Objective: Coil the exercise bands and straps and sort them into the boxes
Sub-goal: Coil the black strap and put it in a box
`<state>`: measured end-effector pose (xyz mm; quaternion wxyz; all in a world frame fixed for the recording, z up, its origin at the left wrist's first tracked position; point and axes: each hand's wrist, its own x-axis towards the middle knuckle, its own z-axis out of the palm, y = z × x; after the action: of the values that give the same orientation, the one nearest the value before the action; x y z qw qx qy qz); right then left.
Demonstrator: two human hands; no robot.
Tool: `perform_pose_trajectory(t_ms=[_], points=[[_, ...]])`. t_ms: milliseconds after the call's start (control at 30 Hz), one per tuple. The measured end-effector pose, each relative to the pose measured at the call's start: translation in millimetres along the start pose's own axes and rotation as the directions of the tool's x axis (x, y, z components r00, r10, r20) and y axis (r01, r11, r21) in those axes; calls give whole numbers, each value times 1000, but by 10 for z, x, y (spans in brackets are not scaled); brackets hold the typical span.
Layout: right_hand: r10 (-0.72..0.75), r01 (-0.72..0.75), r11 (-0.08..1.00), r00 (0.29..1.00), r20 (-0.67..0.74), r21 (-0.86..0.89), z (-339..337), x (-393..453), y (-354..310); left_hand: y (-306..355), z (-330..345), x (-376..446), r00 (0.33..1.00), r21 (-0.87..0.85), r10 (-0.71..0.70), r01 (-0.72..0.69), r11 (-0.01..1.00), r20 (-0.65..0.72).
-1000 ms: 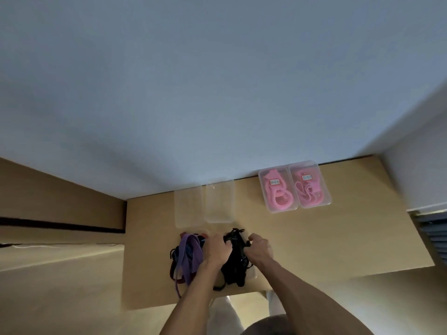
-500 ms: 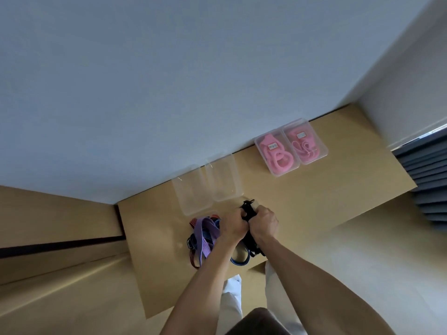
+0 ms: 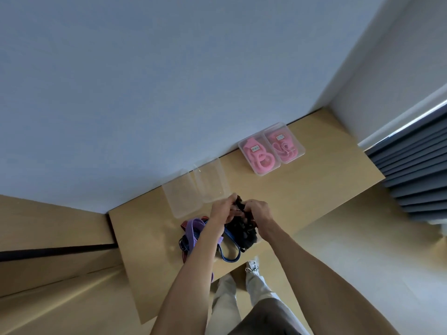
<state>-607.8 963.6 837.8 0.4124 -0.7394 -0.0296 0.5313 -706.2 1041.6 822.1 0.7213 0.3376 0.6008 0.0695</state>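
My left hand (image 3: pixel 221 211) and my right hand (image 3: pixel 260 212) both grip a bundle of black straps (image 3: pixel 243 232) just above the wooden table (image 3: pixel 314 189). Left of it lies a tangle of purple bands (image 3: pixel 193 232), with a blue strap (image 3: pixel 229 256) looping out toward the table's near edge. Two clear plastic boxes (image 3: pixel 183 197) with nothing inside stand against the wall right behind my hands. Two more clear boxes hold pink bands (image 3: pixel 260 157) and a pink cord (image 3: pixel 284 146) further right.
A blue-grey wall runs along the table's far edge. Dark window blinds (image 3: pixel 416 170) hang to the right. My legs and a white shoe (image 3: pixel 252 264) show below the table's near edge. Bare tabletop stretches to the right of my hands.
Both hands have lifted the black strap bundle slightly and drawn closer together on it. The camera has tilted, shifting the table and boxes in view.
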Motion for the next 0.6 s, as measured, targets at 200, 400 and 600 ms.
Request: perform_pose_trajectory(t_ms=[200,400,600], points=[[-142,131,964,989,-34,-230,-2,-134,-16,141,35,-198,997,36,75,-74,997,-13],[21,11,978,989,-149,211,104,-216,-49,281,-51,-400,955,-9,285,-286,958,-81],[193,-186,923,981,14,337,95,-289,-238,462,-102,-722,915,-101,343,-329,939,214]])
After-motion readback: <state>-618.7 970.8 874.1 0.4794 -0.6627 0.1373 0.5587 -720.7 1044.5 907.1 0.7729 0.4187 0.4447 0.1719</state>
